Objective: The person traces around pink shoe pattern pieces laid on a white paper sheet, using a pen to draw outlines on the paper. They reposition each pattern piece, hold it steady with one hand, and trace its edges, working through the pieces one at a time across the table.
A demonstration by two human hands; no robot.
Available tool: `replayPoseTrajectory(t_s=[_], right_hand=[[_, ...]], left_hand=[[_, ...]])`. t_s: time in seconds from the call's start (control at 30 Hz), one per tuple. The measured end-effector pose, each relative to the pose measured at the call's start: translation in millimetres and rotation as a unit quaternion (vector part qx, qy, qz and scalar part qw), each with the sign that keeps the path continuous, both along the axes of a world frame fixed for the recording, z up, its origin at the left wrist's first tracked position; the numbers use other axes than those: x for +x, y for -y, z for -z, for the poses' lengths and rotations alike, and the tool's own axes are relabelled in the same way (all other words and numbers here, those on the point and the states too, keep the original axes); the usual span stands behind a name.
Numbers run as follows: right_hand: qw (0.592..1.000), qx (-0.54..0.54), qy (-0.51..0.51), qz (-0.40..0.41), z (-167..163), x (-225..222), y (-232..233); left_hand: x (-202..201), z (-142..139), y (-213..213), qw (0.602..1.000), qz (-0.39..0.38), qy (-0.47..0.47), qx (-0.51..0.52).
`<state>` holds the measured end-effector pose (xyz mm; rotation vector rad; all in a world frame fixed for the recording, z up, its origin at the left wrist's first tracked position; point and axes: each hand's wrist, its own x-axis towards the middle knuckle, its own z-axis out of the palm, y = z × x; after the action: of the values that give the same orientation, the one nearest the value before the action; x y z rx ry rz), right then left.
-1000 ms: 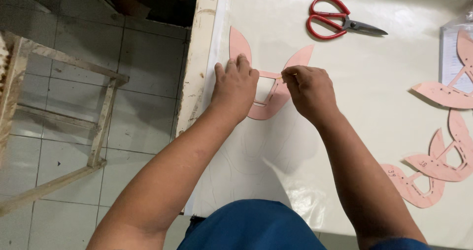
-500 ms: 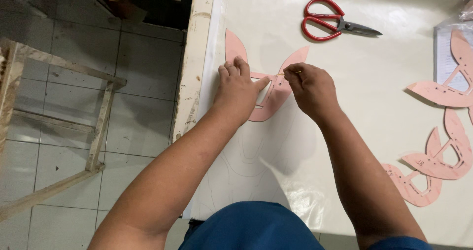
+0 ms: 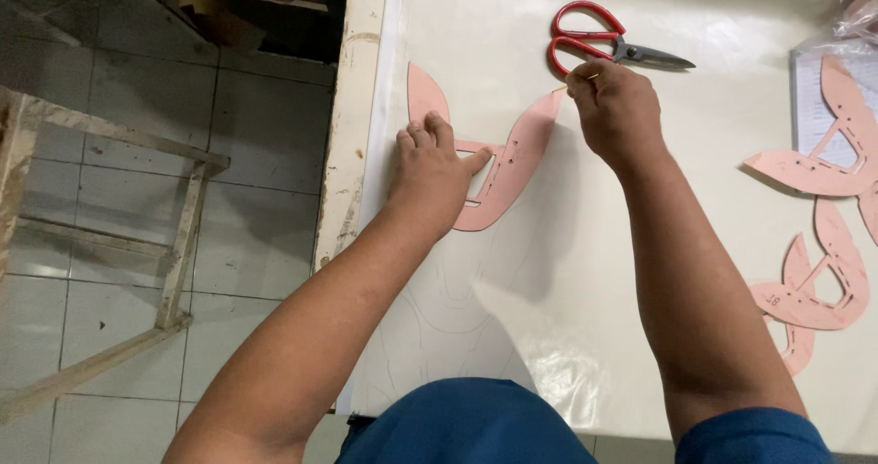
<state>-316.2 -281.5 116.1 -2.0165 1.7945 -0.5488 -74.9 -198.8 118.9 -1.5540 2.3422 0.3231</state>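
Observation:
A pink curved cardboard template (image 3: 512, 167) lies on a pale sheet (image 3: 567, 272) covering the table, near its left edge. My left hand (image 3: 430, 171) presses flat on the template's left part, fingers spread over it. My right hand (image 3: 615, 107) is closed on a thin yellowish pencil (image 3: 574, 84), its point at the tip of the template's right arm. Faint drawn outlines show on the sheet below the template.
Red-handled scissors (image 3: 594, 43) lie just beyond my right hand. Several more pink templates (image 3: 823, 162) lie at the right, some (image 3: 809, 290) nearer the front. The table's worn left edge (image 3: 352, 126) drops to a tiled floor with a wooden frame (image 3: 183, 235).
My right hand has moved from the middle of the template up and right to the tip of its right arm. My left hand has stayed pressed on the template.

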Motion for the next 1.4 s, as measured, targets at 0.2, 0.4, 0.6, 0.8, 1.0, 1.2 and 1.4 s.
replayPoseTrajectory(t_s=[0.2, 0.4, 0.6, 0.8, 1.0, 1.2, 1.4], right_hand=[[1.0, -0.003, 0.012, 0.008, -2, -9, 1], [1.0, -0.004, 0.008, -0.016, -6, -1, -27], [0.997, -0.006, 0.004, -0.081, -11, 18, -112], [0.976, -0.046, 0.025, -0.213, -9, 45, -150], [0.965, -0.047, 0.05, -0.254, 0, 70, -150], [0.968, -0.004, 0.092, -0.233, 9, 100, -132], [0.965, -0.043, 0.116, -0.232, -9, 103, -116]], left_hand=[[0, -4, 0, 1.0, -0.007, -0.016, 0.001], [1, -6, 0, 1.0, 0.007, 0.004, 0.02], [9, 12, -4, 0.995, 0.017, -0.036, -0.086], [24, 16, -4, 0.984, -0.002, -0.08, -0.162], [35, 5, 1, 0.984, -0.013, -0.135, -0.117], [40, 11, 2, 0.978, -0.012, -0.156, -0.138], [36, 21, 1, 0.973, -0.018, -0.157, -0.169]])
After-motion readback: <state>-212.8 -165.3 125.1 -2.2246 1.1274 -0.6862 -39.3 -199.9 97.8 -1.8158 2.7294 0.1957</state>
